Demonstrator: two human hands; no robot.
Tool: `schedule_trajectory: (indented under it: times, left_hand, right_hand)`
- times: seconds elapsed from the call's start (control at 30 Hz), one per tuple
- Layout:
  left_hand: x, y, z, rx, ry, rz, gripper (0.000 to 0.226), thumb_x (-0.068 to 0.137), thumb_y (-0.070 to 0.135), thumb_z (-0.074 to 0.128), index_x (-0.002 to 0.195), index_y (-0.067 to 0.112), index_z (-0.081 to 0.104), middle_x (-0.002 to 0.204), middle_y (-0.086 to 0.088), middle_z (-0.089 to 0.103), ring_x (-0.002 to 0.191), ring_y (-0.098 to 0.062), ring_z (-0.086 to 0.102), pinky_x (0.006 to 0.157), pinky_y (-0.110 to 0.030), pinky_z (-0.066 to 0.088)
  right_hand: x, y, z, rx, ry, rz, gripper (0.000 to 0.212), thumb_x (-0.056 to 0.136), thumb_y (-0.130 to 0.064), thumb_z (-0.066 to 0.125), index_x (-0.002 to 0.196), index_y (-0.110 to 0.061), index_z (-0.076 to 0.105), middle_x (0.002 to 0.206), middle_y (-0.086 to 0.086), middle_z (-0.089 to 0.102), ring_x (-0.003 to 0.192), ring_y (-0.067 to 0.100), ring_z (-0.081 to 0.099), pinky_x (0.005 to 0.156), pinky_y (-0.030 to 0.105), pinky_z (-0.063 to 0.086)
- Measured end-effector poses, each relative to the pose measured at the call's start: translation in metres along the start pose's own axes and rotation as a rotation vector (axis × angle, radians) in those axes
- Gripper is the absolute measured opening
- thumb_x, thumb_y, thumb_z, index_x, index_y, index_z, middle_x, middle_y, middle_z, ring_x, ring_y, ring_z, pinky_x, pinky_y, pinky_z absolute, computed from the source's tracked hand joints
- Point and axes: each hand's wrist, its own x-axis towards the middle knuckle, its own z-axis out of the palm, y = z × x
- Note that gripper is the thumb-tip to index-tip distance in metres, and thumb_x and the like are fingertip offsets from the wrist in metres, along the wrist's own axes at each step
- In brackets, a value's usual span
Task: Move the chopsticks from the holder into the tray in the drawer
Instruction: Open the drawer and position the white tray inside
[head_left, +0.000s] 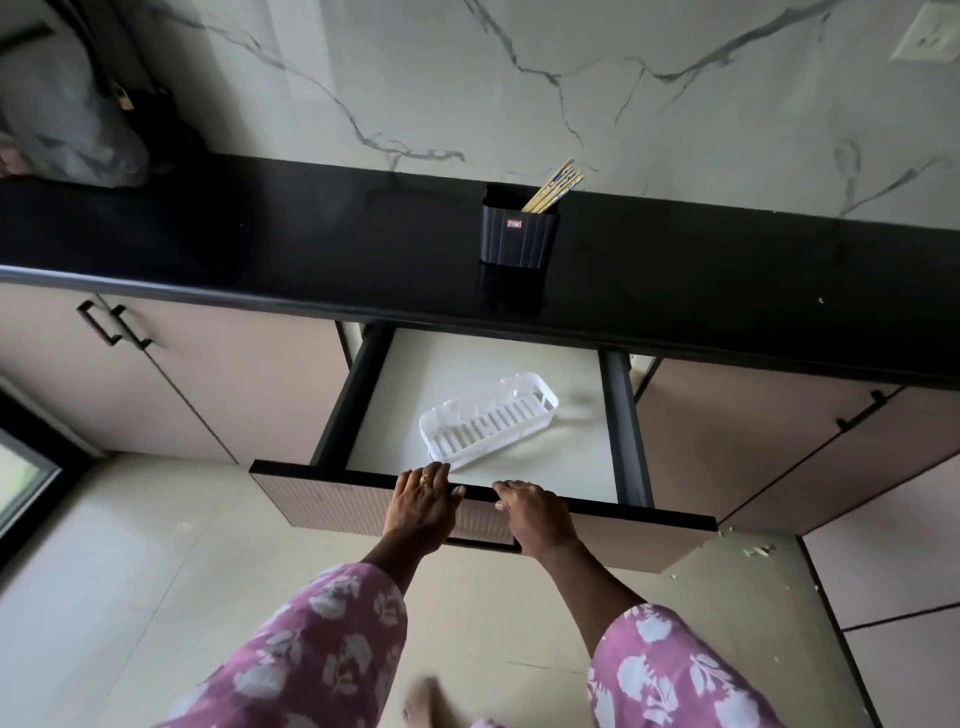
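Evidently, I curled my left hand (423, 498) and right hand (524, 508) over the ribbed pinkish drawer front (332, 501), exposing the white slatted plastic tray (488, 420).

Left grip (423, 493) and right grip (530, 512) — fingers curled, arms outstretched

Black tabletop (260, 234): holder (519, 234) upright, plastic bag (67, 119) far left. Open drawer (395, 374): white tray (488, 421) on its floor.

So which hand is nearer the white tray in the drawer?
Left. The left hand grips the drawer front right at the white tray's near corner, almost touching it. The right hand grips the same edge further right, clear of the tray.
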Motion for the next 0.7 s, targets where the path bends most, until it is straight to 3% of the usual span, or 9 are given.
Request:
schedule_trajectory:
  times: [0.07, 0.17, 0.3, 0.5, 0.57, 0.63, 0.7]
  left_hand:
    - [-0.013, -0.001, 0.003, 0.001, -0.028, -0.018, 0.102, 0.066, 0.058, -0.014, 0.146, 0.012, 0.028, 0.151, -0.002, 0.033, 0.138, -0.019, 0.031, 0.112, -0.031, 0.018]
    - [-0.028, -0.001, 0.002, 0.025, -0.052, -0.03, 0.103, 0.064, 0.059, -0.016, 0.149, 0.014, 0.021, 0.155, -0.001, 0.024, 0.141, -0.017, 0.022, 0.113, -0.031, 0.012]
    - [-0.038, -0.001, 0.003, 0.015, -0.107, -0.044, 0.067, 0.095, 0.052, 0.01, 0.15, 0.014, 0.019, 0.156, -0.001, 0.02, 0.143, -0.018, 0.017, 0.115, -0.032, 0.01]
    - [-0.032, -0.004, 0.003, 0.018, -0.105, -0.025, 0.057, 0.101, 0.044, 0.022, 0.151, 0.017, 0.016, 0.157, 0.002, 0.016, 0.144, -0.016, 0.013, 0.115, -0.031, 0.008]
    - [-0.026, -0.004, 0.0, 0.027, -0.12, -0.014, 0.067, 0.094, 0.055, 0.012, 0.149, 0.017, 0.022, 0.155, 0.003, 0.023, 0.143, -0.016, 0.019, 0.114, -0.031, 0.012]
    - [-0.02, -0.004, -0.002, 0.007, -0.057, 0.01, 0.081, 0.083, 0.059, 0.006, 0.139, 0.015, 0.044, 0.143, 0.0, 0.046, 0.133, -0.017, 0.041, 0.108, -0.033, 0.028]
    - [-0.01, -0.013, 0.003, 0.052, 0.061, 0.066, 0.06, 0.085, 0.053, 0.023, 0.098, 0.021, 0.072, 0.099, 0.004, 0.073, 0.096, -0.015, 0.068, 0.082, -0.029, 0.049]
  right_hand:
    - [-0.011, -0.002, 0.004, -0.028, -0.022, -0.009, 0.027, 0.094, -0.01, 0.04, 0.117, -0.016, 0.055, 0.119, 0.001, 0.065, 0.11, 0.026, 0.06, 0.081, 0.033, 0.049]
    - [-0.024, -0.006, 0.007, -0.04, -0.028, -0.025, 0.026, 0.095, -0.012, 0.041, 0.116, -0.017, 0.055, 0.118, 0.0, 0.066, 0.109, 0.027, 0.062, 0.079, 0.034, 0.049]
    - [-0.033, -0.009, 0.01, -0.038, -0.027, -0.036, 0.025, 0.096, -0.015, 0.041, 0.118, -0.017, 0.055, 0.118, 0.002, 0.066, 0.108, 0.028, 0.062, 0.079, 0.033, 0.049]
    - [-0.03, -0.008, 0.009, -0.019, -0.018, -0.049, 0.026, 0.095, -0.013, 0.041, 0.117, -0.016, 0.054, 0.118, 0.001, 0.066, 0.109, 0.028, 0.062, 0.08, 0.034, 0.049]
    - [-0.023, -0.006, 0.007, -0.005, -0.015, -0.038, 0.024, 0.095, -0.015, 0.042, 0.115, -0.016, 0.055, 0.116, 0.003, 0.067, 0.107, 0.029, 0.062, 0.081, 0.034, 0.049]
    - [-0.015, 0.0, 0.003, 0.008, -0.038, -0.037, 0.024, 0.095, -0.02, 0.043, 0.114, -0.016, 0.057, 0.113, 0.009, 0.068, 0.105, 0.033, 0.062, 0.082, 0.035, 0.048]
    - [-0.003, 0.006, -0.003, 0.002, -0.071, -0.057, 0.026, 0.096, -0.025, 0.043, 0.115, -0.016, 0.06, 0.109, 0.015, 0.069, 0.102, 0.035, 0.063, 0.083, 0.035, 0.048]
